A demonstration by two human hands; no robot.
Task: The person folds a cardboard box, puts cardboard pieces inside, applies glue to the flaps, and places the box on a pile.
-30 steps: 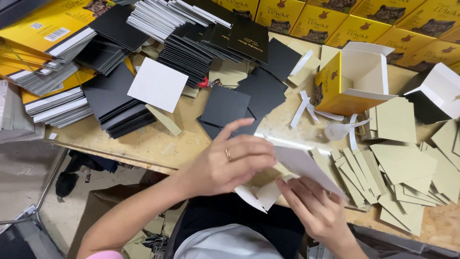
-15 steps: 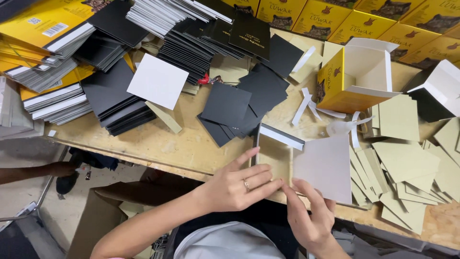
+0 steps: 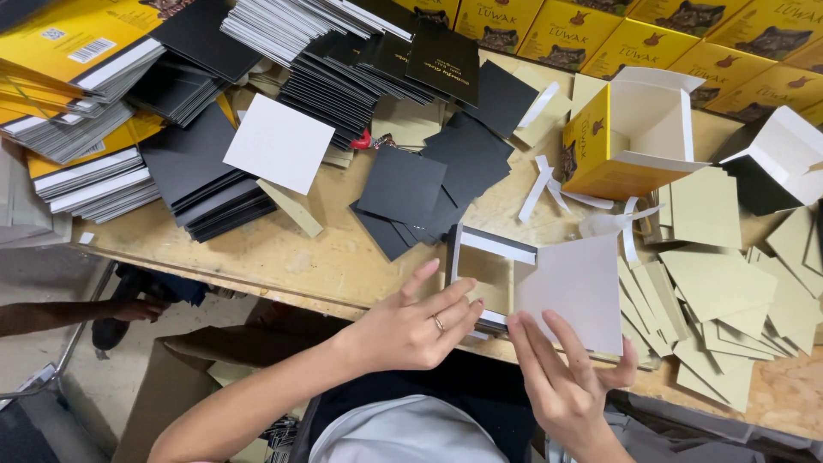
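Both hands (left hand (image 3: 411, 330), right hand (image 3: 566, 386)) partly hide the box tray (image 3: 489, 274).

A second ago both hands gripped a white flap low over the person's lap. Now the left hand (image 3: 411, 326) lies spread on the black-and-white frame (image 3: 480, 274) at the table's near edge, and the right hand (image 3: 566, 377) holds the grey card (image 3: 574, 291) flat beside it.
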